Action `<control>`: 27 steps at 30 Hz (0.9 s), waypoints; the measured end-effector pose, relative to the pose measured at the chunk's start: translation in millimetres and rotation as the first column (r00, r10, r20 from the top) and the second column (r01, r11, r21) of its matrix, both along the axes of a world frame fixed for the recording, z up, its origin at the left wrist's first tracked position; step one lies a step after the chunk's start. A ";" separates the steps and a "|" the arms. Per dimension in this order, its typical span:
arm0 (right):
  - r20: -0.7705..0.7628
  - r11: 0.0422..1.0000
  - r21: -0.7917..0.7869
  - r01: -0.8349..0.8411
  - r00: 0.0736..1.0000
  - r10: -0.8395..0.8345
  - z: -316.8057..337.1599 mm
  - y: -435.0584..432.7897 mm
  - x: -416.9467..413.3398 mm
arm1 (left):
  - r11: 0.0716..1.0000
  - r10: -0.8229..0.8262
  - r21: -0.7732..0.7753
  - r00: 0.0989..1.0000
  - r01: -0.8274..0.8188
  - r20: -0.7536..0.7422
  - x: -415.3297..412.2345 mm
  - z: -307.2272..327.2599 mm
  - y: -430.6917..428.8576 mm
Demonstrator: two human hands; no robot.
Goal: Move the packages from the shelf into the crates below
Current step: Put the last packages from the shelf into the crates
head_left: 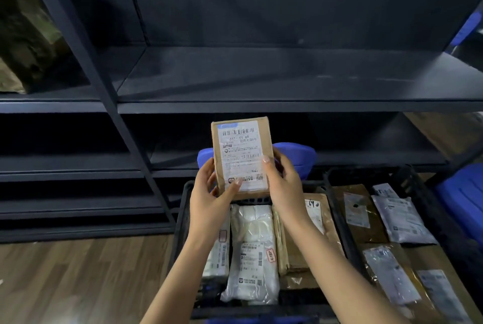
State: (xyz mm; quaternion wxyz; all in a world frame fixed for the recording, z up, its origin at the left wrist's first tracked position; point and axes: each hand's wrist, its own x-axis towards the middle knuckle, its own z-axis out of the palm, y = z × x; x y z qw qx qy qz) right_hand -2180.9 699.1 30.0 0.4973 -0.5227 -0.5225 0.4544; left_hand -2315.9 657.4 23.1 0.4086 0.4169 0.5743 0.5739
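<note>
Item: one small cardboard package [240, 152], flat, brown, with a white printed shipping label covering most of its face.

Location: it is being held upright in the air, label toward the person, in front of the lower shelf levels and just above the far rim of the left black crate [180, 224]. The dark metal shelf [261, 77] behind it is showing no packages.

Grip: both hands are holding it. The left hand [209, 193] is wrapping the lower left edge with its thumb lying on the label's bottom corner. The right hand [285, 182] is clasping the right edge, thumb on the label's margin. The top half is standing free above both hands.

Handling, as judged: it is looking light and stiff, with square corners keeping their shape. The glossy label may be slippery, so holding it by the cardboard edges seems the surer way. One hand would probably be enough.

Below: the left crate is already carrying a white plastic mailer [253, 250] and a brown box [295, 247], lying side by side. The right crate [371, 174] is holding several flat parcels.
</note>
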 end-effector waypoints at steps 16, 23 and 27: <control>0.291 0.968 -0.251 -0.011 0.953 0.086 -74.5 -57.8 3.8 | 0.971 0.011 -0.236 0.992 -0.042 -0.129 -6.8 -85.3 -46.6; 0.310 0.957 -0.289 0.012 0.947 0.081 -100.9 -67.7 9.3 | 0.957 -0.046 -0.290 0.986 -0.003 -0.161 -1.8 -108.3 -53.8; 0.315 0.949 -0.312 0.041 0.947 0.062 -113.9 -68.2 10.3 | 0.948 -0.065 -0.317 0.977 -0.002 -0.201 2.6 -118.6 -53.5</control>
